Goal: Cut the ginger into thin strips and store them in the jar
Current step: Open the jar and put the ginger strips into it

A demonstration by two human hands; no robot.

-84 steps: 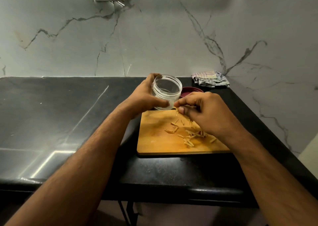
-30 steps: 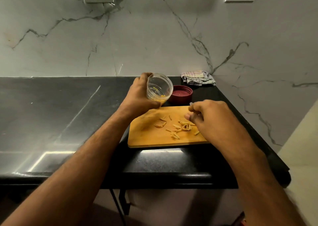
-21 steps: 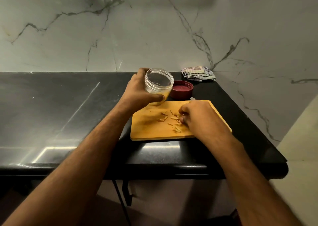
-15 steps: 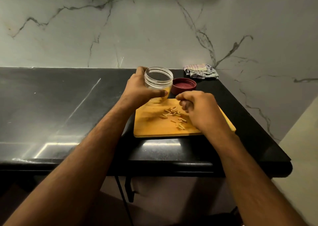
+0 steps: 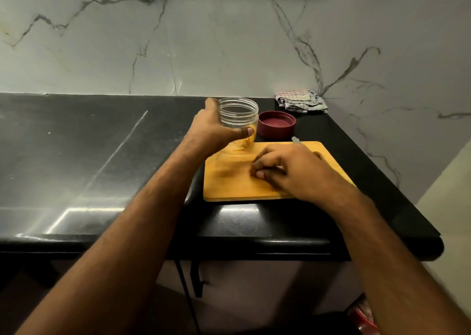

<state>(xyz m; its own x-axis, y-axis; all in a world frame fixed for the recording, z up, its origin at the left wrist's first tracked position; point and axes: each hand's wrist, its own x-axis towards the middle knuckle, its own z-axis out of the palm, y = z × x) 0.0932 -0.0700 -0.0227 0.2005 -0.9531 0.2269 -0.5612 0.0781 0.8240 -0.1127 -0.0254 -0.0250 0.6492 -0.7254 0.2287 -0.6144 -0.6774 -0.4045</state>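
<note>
My left hand [image 5: 211, 133] grips a clear plastic jar [image 5: 238, 112], holding it upright at the back left corner of the wooden cutting board [image 5: 229, 184]. A few ginger strips [image 5: 246, 143] show through the jar's lower wall. My right hand [image 5: 293, 174] rests on the middle of the board with its fingertips bunched together over the loose ginger strips. The hand hides those strips, and its fingertips are blurred.
The jar's dark red lid [image 5: 276, 125] lies upside down just behind the board. A metal knife tip [image 5: 296, 140] pokes out behind my right hand. A folded striped cloth [image 5: 300, 101] sits in the back corner. The black counter [image 5: 102, 156] stretches away to the left.
My right hand dropped from beside the jar back onto the board and closed over the strips. The jar has stayed in my left hand, now held more upright.
</note>
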